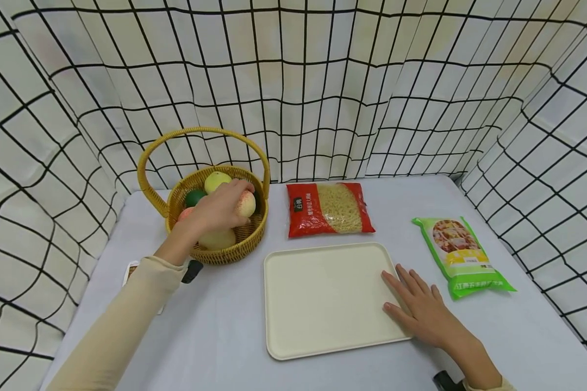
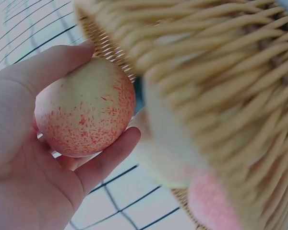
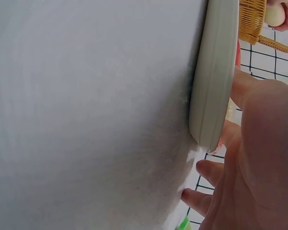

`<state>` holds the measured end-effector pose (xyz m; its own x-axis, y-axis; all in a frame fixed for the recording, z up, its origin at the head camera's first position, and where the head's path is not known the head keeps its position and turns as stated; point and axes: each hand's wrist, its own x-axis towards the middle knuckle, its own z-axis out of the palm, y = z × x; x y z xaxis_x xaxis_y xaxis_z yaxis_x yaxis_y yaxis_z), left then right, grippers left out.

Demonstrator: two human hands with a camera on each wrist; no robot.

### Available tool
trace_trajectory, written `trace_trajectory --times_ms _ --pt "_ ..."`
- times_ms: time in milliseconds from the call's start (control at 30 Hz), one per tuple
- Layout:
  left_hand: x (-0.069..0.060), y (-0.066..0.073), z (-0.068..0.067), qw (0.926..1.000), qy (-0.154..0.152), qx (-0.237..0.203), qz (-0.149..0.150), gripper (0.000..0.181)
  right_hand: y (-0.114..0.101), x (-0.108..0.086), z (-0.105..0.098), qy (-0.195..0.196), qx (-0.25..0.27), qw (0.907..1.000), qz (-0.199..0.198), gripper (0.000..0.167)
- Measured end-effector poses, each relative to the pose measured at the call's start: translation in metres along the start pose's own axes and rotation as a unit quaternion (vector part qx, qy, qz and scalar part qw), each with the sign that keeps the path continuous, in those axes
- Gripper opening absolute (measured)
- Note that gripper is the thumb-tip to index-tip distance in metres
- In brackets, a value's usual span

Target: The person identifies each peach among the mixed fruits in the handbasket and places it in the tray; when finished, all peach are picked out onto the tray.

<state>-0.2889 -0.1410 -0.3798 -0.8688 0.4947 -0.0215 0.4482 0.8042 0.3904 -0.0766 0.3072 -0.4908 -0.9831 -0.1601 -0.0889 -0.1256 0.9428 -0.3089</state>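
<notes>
- Plainly, the left hand (image 1: 217, 206) grasps a peach (image 1: 246, 204) at the mouth of the wicker basket (image 1: 230, 254), near the back-left corner of the desk (image 1: 215, 336); thumb and fingers curve, likely to suit its roundness.
- The right hand (image 1: 426, 314), fingers spread, grips nothing and rests at the right edge of the cream tray (image 1: 330, 298), perhaps steadying it.

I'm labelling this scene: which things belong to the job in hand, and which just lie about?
Seemingly in the job:
left hand, holding a peach
wicker basket, with more fruit
right hand, at the cream tray's edge

Seemingly lying about:
red bag
green packet
mostly hidden item, far left
</notes>
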Motion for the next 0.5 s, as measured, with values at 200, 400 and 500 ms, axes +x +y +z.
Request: trace_trajectory --times_ms 200,400,500 --pt "-0.013 0.006 -0.015 0.999 0.028 -0.027 0.023 0.067 0.0 0.0 0.0 0.0 0.0 1.0 -0.001 0.069" --pt "-0.023 0.022 -0.018 0.9949 0.057 -0.052 0.065 0.065 0.001 0.0 0.001 0.002 -0.001 1.0 -0.005 0.068" --pt "-0.028 0.03 -0.016 0.9935 0.064 -0.058 0.074 0.064 0.0 0.0 0.0 0.002 -0.002 1.0 -0.006 0.068"
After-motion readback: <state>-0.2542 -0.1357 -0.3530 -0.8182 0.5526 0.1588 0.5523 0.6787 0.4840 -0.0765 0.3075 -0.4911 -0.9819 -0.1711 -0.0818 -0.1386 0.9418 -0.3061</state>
